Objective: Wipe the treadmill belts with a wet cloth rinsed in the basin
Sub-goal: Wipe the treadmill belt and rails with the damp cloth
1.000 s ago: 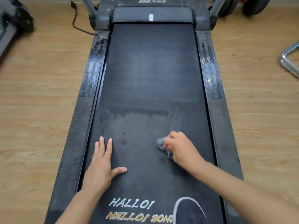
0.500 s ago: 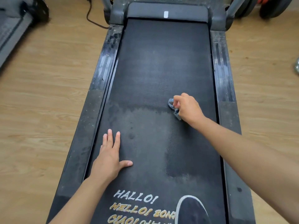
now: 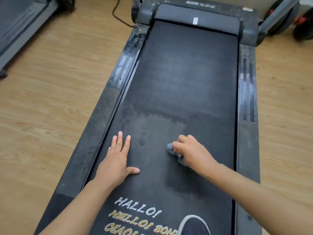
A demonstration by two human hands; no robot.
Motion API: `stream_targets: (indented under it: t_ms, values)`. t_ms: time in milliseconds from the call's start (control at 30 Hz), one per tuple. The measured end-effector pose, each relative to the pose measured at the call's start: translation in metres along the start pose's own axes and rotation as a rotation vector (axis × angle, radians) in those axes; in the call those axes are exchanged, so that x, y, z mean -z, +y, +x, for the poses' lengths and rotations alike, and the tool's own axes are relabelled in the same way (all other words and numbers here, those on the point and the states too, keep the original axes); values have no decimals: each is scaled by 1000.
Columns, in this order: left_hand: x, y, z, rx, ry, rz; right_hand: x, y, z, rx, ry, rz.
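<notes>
In the head view, the right hand (image 3: 191,152) has come back down the black textured treadmill belt (image 3: 186,78) from where it was reaching half a second ago, near the ragged edge of the darker, damp-looking band. It is now lying level with the left hand (image 3: 116,160) again, much as it was a second ago. A darker rectangular streak is showing on the belt just below the right hand, so the stroke appears to be laying down moisture. By my reading this lane is being worked back and forth, while the paler near-left stretch of the belt is waiting its turn.

The right hand is curling knuckles-up with its grip closed tight around the small bunched blue-grey wet cloth (image 3: 174,152), which is peeking out at the thumb side and pressing on the belt. The right forearm is stretching in from the lower right. The left hand is lying flat, fingers spread and thumb out, its grip wide and holding nothing, bracing on the belt just inside the dusty left side rail (image 3: 94,133). The basin is not showing.
</notes>
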State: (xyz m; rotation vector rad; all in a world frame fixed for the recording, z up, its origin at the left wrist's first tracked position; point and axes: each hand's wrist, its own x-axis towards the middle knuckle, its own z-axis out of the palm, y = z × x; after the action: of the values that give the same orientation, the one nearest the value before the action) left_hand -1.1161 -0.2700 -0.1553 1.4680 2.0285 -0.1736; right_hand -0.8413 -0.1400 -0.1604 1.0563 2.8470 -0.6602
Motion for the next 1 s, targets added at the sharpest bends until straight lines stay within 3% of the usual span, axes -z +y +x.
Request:
stream_targets:
  t_ms: [133,267,367,467,567,633,867,1000]
  values:
    - [-3,3,0,2,10,-4,44,59,85,-349,183,-18]
    - [-4,0,1,9,10,-28,32,36,83,-407,255,-15]
    - [-7,-1,3,3,31,-66,-13,-27,26,-254,172,90]
    - [-8,-1,4,-2,46,-81,-37,-94,-34,-18,-82,158]
    - [-8,-2,4,-5,42,-76,-32,-94,-38,101,-178,125]
    - [-6,-3,2,-11,45,-78,-23,-78,-20,131,-157,94]
    - [-3,-8,-4,-31,62,-111,40,21,105,-340,136,21]
    - [-4,-4,-5,-33,79,-111,43,8,110,-408,168,36]
